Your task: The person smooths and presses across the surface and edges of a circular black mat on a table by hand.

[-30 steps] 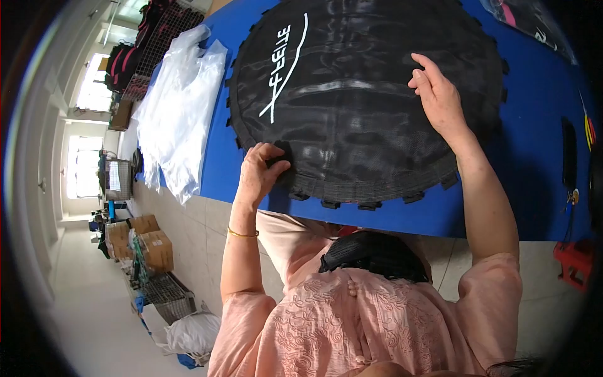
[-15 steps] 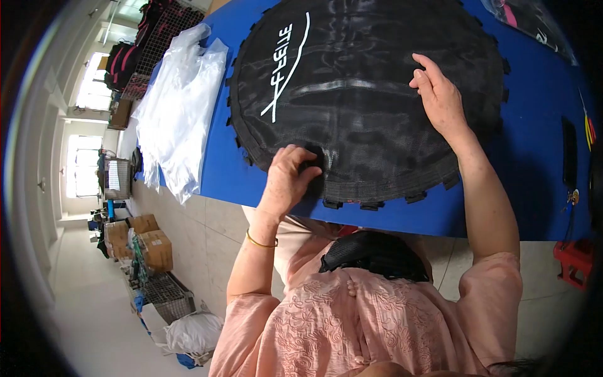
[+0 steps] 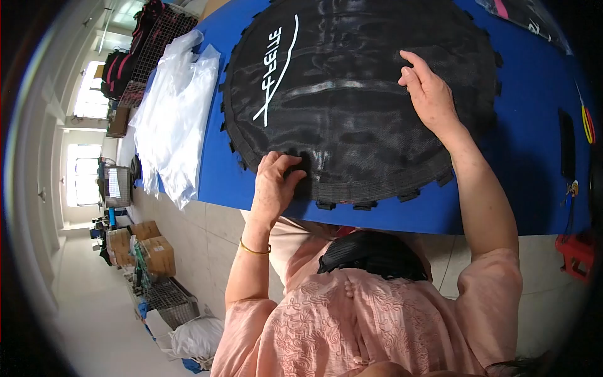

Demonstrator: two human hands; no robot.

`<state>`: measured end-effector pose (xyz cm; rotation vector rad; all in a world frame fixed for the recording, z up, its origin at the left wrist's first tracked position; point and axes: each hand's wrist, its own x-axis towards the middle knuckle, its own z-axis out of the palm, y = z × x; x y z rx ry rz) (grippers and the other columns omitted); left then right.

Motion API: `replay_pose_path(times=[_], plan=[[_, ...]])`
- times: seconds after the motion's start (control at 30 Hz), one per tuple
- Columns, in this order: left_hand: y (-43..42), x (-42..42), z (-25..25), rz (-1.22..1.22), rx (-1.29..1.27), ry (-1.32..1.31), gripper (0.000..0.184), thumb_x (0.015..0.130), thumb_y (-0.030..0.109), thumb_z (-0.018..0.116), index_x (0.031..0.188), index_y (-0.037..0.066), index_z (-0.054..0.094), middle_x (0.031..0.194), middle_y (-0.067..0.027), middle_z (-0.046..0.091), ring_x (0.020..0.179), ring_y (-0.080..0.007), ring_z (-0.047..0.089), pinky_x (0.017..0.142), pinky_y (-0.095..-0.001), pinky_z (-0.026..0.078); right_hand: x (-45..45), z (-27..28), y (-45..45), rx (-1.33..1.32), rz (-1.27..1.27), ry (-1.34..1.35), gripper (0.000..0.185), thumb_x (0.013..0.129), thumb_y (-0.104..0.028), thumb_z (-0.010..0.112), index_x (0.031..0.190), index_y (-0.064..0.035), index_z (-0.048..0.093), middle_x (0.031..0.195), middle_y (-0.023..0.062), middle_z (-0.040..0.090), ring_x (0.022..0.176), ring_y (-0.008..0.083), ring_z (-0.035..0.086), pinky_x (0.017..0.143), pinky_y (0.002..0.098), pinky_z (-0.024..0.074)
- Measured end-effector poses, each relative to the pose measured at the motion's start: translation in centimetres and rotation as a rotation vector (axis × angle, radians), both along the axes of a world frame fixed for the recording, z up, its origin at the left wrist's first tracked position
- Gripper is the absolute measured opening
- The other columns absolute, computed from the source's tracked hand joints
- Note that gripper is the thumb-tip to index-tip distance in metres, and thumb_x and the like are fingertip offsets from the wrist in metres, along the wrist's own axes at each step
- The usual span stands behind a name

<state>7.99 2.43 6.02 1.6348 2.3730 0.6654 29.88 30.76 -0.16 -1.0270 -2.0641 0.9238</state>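
Walls, pale. Windows, 2, at left, bright white light. Floor, grey tile, joints visible. Table, 1, blue top. Stool, 1, red, lower right, partly shown. Cardboard boxes, at least 2, brown, left. Wire cage, upper left, black-and-pink bags beside. White sack, 1, lower left.

Looks like a workshop here: a blue table, cardboard boxes, wire baskets, plastic bags.
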Motion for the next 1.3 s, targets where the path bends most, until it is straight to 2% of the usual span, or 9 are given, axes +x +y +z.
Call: replay_pose_path(times=[0.17,0.37,0.47,0.6,0.77,0.97,1.03,1.17,1.3], plan=[[1.1,2.1,-0.1,-0.085,0.002,-0.068,0.029,0.079,0.006,0.08,0.107,0.004,0.073,0.098,-0.0143,0.064,0.098,-0.0366,0.062,0.089,-0.0418,0.051,0.1,-0.2,0.2,0.012,0.006,-0.002,0.041,0.111,-0.035,0.048,0.148,-0.0168,0.054,0.106,0.0077,0.074,0.104,0.0236,0.07,0.095,0.0384,0.0539],[-0.2,-0.6,-0.4,-0.056,0.063,0.121,0.027,0.08,0.005,0.079,0.106,0.005,0.073,0.097,-0.015,0.067,0.097,-0.0375,0.063,0.087,-0.0437,0.051,0.2,-0.1,0.1,0.006,0.017,0.019,0.041,0.111,-0.034,0.048,0.148,-0.0162,0.053,0.106,0.0081,0.074,0.104,0.0234,0.07,0.095,0.038,0.054],[-0.6,-2.2,0.3,0.058,-0.032,0.009,0.025,0.082,0.004,0.077,0.106,0.003,0.07,0.095,-0.0156,0.069,0.096,-0.0368,0.065,0.085,-0.0423,0.053,0.2,-0.2,0.0,0.014,0.018,0.017,0.041,0.111,-0.033,0.047,0.148,-0.0161,0.053,0.106,0.008,0.074,0.104,0.0233,0.07,0.095,0.0379,0.054],[-0.7,-2.7,-0.3,-0.013,0.022,0.043,0.027,0.084,0.004,0.077,0.109,0.002,0.068,0.095,-0.0166,0.07,0.096,-0.0366,0.067,0.084,-0.0423,0.053,0.1,-0.1,0.0,0.018,0.005,0.005,0.041,0.111,-0.031,0.048,0.148,-0.0156,0.053,0.106,0.008,0.074,0.103,0.023,0.07,0.095,0.0375,0.0539],[0.1,-1.3,0.1,0.034,-0.121,-0.187,0.028,0.086,0.003,0.075,0.113,0.004,0.066,0.094,-0.0195,0.07,0.09,-0.0372,0.069,0.08,-0.0416,0.055,0.1,-0.2,0.1,0.03,0.007,-0.008,0.041,0.111,-0.031,0.048,0.149,-0.0155,0.053,0.106,0.008,0.074,0.104,0.0229,0.07,0.095,0.0372,0.0537],[1.8,2.3,-0.1,-0.213,-0.032,-0.174,0.025,0.087,0.006,0.076,0.109,0.003,0.064,0.085,-0.017,0.067,0.087,-0.0368,0.066,0.078,-0.0425,0.053,0.0,-0.2,0.2,0.022,0.007,-0.01,0.041,0.111,-0.031,0.048,0.149,-0.0154,0.053,0.106,0.0079,0.074,0.104,0.0227,0.07,0.095,0.037,0.0542],[2.6,3.4,-0.7,-0.197,-0.115,-0.096,0.026,0.086,0.007,0.076,0.108,0.003,0.065,0.087,-0.0168,0.067,0.089,-0.0377,0.065,0.08,-0.0435,0.053,0.0,-0.2,0.2,0.021,0.005,-0.01,0.041,0.111,-0.031,0.048,0.149,-0.0154,0.053,0.106,0.008,0.074,0.103,0.0226,0.07,0.095,0.0368,0.0544],[2.4,2.5,-1.3,-0.296,-0.041,-0.017,0.026,0.084,0.007,0.077,0.108,0.003,0.065,0.092,-0.0168,0.066,0.094,-0.0388,0.064,0.083,-0.0439,0.052,0.0,-0.5,0.2,0.026,-0.001,0.016,0.041,0.111,-0.031,0.048,0.148,-0.0155,0.053,0.106,0.0081,0.074,0.103,0.0225,0.071,0.095,0.0367,0.0545],[0.9,0.8,0.3,-0.122,-0.06,-0.059,0.028,0.083,0.005,0.077,0.109,0.004,0.066,0.101,-0.0167,0.066,0.097,-0.0388,0.064,0.084,-0.0442,0.052,0.0,-0.1,0.1,0.017,-0.001,0.041,0.041,0.11,-0.031,0.05,0.148,-0.0151,0.053,0.104,0.0078,0.074,0.1,0.0225,0.071,0.093,0.0369,0.0542]])
